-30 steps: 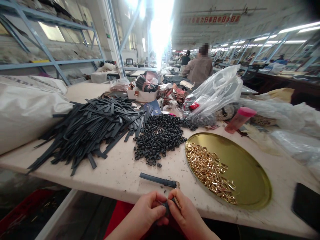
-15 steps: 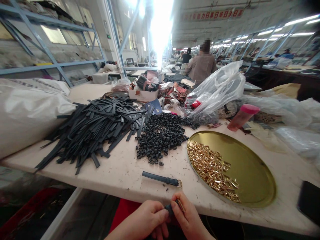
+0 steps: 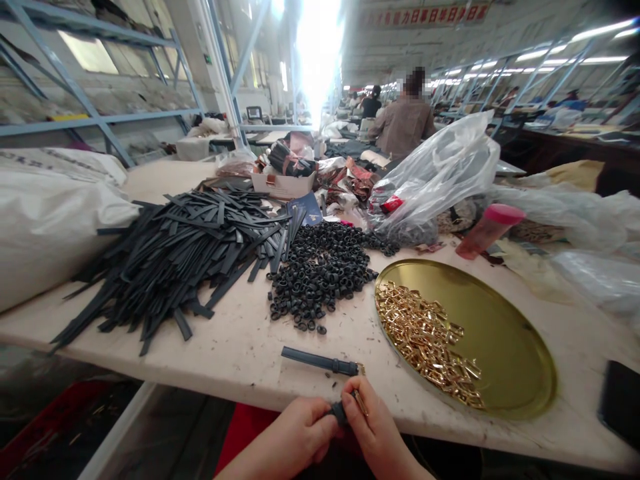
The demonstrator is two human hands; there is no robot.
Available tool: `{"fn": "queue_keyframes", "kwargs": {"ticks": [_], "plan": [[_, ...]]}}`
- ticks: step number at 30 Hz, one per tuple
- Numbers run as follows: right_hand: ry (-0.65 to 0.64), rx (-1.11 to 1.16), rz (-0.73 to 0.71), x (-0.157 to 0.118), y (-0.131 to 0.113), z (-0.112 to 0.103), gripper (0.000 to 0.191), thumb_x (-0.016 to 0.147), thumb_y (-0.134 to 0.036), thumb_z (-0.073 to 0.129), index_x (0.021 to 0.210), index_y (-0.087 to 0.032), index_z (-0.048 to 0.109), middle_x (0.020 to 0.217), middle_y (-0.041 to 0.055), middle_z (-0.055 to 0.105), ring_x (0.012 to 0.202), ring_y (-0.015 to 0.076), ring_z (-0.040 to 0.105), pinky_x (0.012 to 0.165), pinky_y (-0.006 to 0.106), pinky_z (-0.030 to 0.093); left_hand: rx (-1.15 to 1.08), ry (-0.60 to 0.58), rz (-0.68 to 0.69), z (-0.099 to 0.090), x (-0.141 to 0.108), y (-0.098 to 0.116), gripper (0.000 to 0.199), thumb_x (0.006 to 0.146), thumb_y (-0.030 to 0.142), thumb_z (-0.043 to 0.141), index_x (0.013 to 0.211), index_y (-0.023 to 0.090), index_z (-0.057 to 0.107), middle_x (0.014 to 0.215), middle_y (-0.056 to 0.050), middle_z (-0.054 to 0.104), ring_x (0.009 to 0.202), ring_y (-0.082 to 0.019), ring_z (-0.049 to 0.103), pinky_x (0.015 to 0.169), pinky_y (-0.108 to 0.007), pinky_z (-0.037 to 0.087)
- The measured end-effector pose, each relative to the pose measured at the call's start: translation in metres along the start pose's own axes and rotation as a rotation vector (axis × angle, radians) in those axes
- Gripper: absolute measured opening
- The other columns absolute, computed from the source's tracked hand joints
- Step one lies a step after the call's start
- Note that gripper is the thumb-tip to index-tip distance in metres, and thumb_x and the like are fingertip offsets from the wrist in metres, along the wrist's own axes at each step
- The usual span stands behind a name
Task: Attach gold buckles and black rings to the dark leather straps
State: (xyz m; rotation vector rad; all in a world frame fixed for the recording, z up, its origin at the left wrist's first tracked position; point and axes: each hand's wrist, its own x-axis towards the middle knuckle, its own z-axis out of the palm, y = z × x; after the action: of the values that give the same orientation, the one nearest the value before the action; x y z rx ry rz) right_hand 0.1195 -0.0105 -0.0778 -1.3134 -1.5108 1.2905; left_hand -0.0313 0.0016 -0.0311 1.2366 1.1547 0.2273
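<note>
At the table's front edge my left hand and my right hand are close together, both closed on one dark strap. A gold buckle shows between the thumb and fingers of my right hand. Most of the strap is hidden by my fingers. Just beyond them lies another dark strap, with a loop and a gold buckle at its right end. Farther back is a heap of small black loops. To the right, many gold buckles lie on a round gold tray.
A big pile of dark strips covers the left of the table, beside a white sack. Behind stand a small box, a clear plastic bag and a pink-lidded jar. A black phone-like object lies at the right edge.
My left hand has closed further around the strap, its lower fingers now tucked in. Both hands stay together near the same spot. The view has shifted slightly.
</note>
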Motion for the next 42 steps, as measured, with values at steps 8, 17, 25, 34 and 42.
{"fn": "queue_keyframes", "kwargs": {"ticks": [8, 17, 25, 34, 42], "plan": [[0.061, -0.061, 0.006, 0.001, 0.000, 0.005, 0.027, 0.088, -0.043, 0.032, 0.081, -0.021, 0.045, 0.065, -0.0024, 0.046, 0.060, 0.0139, 0.047, 0.056, 0.025, 0.037, 0.065, 0.018, 0.048, -0.003, 0.002, -0.004, 0.020, 0.077, 0.030, 0.041, 0.064, 0.017, 0.048, 0.053, 0.005, 0.045, 0.045, -0.007, 0.037, 0.040, -0.018, 0.024], [-0.087, -0.224, -0.122, -0.005, -0.003, -0.008, 0.024, 0.090, -0.037, 0.029, 0.079, -0.021, 0.043, 0.065, -0.0017, 0.050, 0.059, 0.0138, 0.048, 0.055, 0.024, 0.038, 0.063, -0.026, -0.007, 0.001, -0.003, 0.009, 0.020, 0.078, 0.028, 0.035, 0.064, 0.017, 0.045, 0.051, 0.005, 0.047, 0.038, -0.006, 0.037, 0.036, -0.016, 0.025], [0.001, -0.429, -0.309, -0.014, -0.001, -0.006, 0.020, 0.089, -0.030, 0.029, 0.080, -0.022, 0.044, 0.060, -0.0011, 0.053, 0.053, 0.0143, 0.052, 0.049, 0.024, 0.038, 0.233, 0.045, 0.062, 0.006, -0.015, 0.015, 0.024, 0.080, 0.029, 0.034, 0.064, 0.018, 0.047, 0.053, 0.003, 0.049, 0.041, -0.008, 0.042, 0.037, -0.017, 0.028], [0.008, -0.532, -0.396, -0.023, -0.010, -0.010, 0.018, 0.088, -0.027, 0.030, 0.081, -0.021, 0.046, 0.062, 0.0008, 0.057, 0.055, 0.0157, 0.055, 0.050, 0.025, 0.039, 0.147, 0.018, 0.043, 0.021, -0.020, 0.013, 0.025, 0.081, 0.032, 0.034, 0.071, 0.016, 0.050, 0.057, 0.002, 0.053, 0.041, -0.009, 0.046, 0.038, -0.017, 0.034], [0.067, -0.341, -0.268, -0.019, -0.014, -0.013, 0.020, 0.090, -0.030, 0.028, 0.082, -0.022, 0.044, 0.065, -0.0005, 0.055, 0.060, 0.0147, 0.055, 0.054, 0.025, 0.042, 0.232, 0.043, 0.145, 0.016, -0.016, 0.021, 0.024, 0.081, 0.028, 0.033, 0.073, 0.017, 0.052, 0.057, 0.003, 0.056, 0.042, -0.009, 0.049, 0.040, -0.016, 0.035]]}}
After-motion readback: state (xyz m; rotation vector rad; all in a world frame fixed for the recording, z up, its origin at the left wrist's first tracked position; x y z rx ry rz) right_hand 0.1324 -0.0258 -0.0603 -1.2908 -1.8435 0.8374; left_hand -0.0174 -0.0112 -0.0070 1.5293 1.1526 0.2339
